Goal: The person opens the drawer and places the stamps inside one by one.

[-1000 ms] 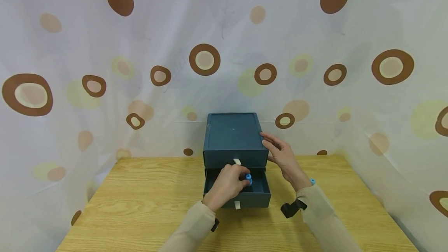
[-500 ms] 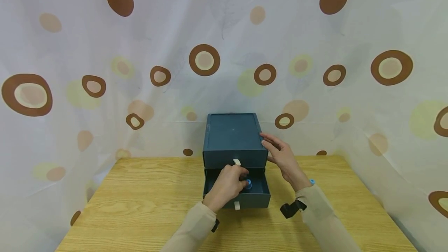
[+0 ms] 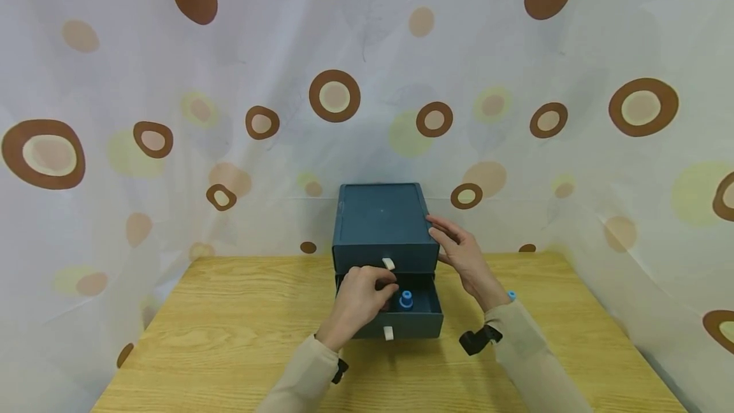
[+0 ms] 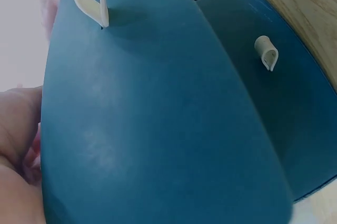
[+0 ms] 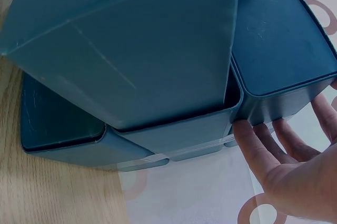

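Observation:
A small bright blue stepped plastic piece (image 3: 406, 299), narrow on top with a wider base, stands upright in the pulled-out drawer (image 3: 421, 324). Just left of it, apart from it, my left hand (image 3: 360, 298) hovers over the drawer with thumb and fingers loosely bent and nothing visible between them. My right hand (image 3: 466, 263) rests its fingertips against the right side of the dark blue drawer cabinet (image 3: 381, 215); in the right wrist view its fingers (image 5: 253, 148) touch the upper unit's wall. Only the drawer's outside shows in the wrist views.
The upper drawer is closed, with a white pull tab (image 3: 388, 264). Below the pulled-out drawer, another drawer front (image 4: 295, 113) shows in the left wrist view. Another blue thing (image 3: 512, 295) is partly hidden behind the right forearm. A patterned curtain hangs behind the wooden table (image 3: 229, 324).
My left hand lowered the blue piece into the drawer, let it go and drew back to the left. The right hand stays against the cabinet's side.

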Available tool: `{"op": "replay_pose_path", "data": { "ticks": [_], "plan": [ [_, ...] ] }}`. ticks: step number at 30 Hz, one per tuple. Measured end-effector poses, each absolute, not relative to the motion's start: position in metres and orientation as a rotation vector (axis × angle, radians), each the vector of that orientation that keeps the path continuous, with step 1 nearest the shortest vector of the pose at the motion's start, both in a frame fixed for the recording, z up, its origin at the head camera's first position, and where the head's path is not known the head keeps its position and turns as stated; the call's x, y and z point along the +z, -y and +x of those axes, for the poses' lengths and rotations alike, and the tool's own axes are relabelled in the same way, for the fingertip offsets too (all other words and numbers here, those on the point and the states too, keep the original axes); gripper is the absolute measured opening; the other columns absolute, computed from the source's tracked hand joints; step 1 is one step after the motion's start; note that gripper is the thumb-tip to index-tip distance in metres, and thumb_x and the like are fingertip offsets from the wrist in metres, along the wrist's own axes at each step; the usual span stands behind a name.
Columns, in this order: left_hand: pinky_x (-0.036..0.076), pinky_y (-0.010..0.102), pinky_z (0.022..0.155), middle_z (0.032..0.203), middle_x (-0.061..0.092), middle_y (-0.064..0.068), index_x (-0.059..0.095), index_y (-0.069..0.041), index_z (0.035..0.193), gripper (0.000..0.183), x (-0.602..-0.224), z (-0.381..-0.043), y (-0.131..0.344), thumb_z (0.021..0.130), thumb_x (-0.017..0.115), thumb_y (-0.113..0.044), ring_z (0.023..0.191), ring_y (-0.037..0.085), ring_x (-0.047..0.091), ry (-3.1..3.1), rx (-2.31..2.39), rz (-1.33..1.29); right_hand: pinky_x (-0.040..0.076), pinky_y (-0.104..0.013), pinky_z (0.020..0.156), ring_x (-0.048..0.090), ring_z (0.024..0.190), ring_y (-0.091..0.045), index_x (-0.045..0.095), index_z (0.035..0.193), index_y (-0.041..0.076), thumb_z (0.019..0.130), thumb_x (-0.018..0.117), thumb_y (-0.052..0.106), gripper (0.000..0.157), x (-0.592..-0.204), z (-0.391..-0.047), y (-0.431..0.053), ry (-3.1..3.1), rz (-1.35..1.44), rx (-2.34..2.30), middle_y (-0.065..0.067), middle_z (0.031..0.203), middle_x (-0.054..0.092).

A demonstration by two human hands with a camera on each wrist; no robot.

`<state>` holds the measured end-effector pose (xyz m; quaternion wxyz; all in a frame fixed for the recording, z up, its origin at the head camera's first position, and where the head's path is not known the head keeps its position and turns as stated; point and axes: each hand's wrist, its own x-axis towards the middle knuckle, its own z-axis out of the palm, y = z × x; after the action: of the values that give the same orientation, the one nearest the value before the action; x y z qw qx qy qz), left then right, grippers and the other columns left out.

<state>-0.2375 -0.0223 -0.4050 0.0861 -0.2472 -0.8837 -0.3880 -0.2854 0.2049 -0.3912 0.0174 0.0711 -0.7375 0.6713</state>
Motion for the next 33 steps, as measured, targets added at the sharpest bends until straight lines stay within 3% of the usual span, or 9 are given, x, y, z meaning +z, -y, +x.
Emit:
{"op": "replay_pose_path", "data": {
  "ticks": [5, 19, 26, 33],
  "plan": [
    [0.049, 0.017, 0.055, 0.081, 0.075, -0.002, 0.079, -0.015, 0.092, 0.010, -0.407, -0.236, 0.029, 0.090, 0.072, -0.022, 0.058, -0.003, 0.059, 2.523, -1.176, -0.678, 0.035, -0.062, 0.108, 0.030, 0.144, -0.034, 0.044, 0.148, 0.014, 0.100, 0.055, 0.040, 0.055, -0.391, -0.286, -0.205, 2.289, 0.228, 2.073, -0.014, 0.155, 0.034],
    [0.051, 0.019, 0.061, 0.074, 0.072, -0.004, 0.077, -0.012, 0.087, 0.014, -0.408, -0.225, 0.038, 0.090, 0.072, -0.025, 0.063, 0.000, 0.059, 2.369, -1.373, -0.651, 0.034, -0.062, 0.109, 0.029, 0.145, -0.033, 0.043, 0.149, 0.014, 0.101, 0.053, 0.039, 0.054, -0.388, -0.284, -0.205, 2.289, 0.245, 2.067, -0.014, 0.155, 0.033],
    [0.052, 0.027, 0.049, 0.072, 0.072, 0.008, 0.076, -0.016, 0.084, 0.015, -0.416, -0.212, 0.041, 0.091, 0.071, -0.028, 0.050, 0.008, 0.060, 2.339, -1.645, -0.699, 0.034, -0.062, 0.109, 0.028, 0.146, -0.033, 0.043, 0.149, 0.015, 0.101, 0.054, 0.040, 0.056, -0.390, -0.285, -0.205, 2.307, 0.247, 2.060, -0.013, 0.157, 0.032],
    [0.052, 0.029, 0.048, 0.069, 0.070, 0.005, 0.076, -0.018, 0.085, 0.013, -0.416, -0.201, 0.044, 0.091, 0.071, -0.029, 0.046, 0.009, 0.059, 2.348, -1.697, -0.720, 0.035, -0.062, 0.109, 0.028, 0.146, -0.034, 0.042, 0.149, 0.016, 0.101, 0.053, 0.041, 0.056, -0.391, -0.284, -0.203, 2.318, 0.249, 2.041, -0.013, 0.157, 0.032]
  ]
}}
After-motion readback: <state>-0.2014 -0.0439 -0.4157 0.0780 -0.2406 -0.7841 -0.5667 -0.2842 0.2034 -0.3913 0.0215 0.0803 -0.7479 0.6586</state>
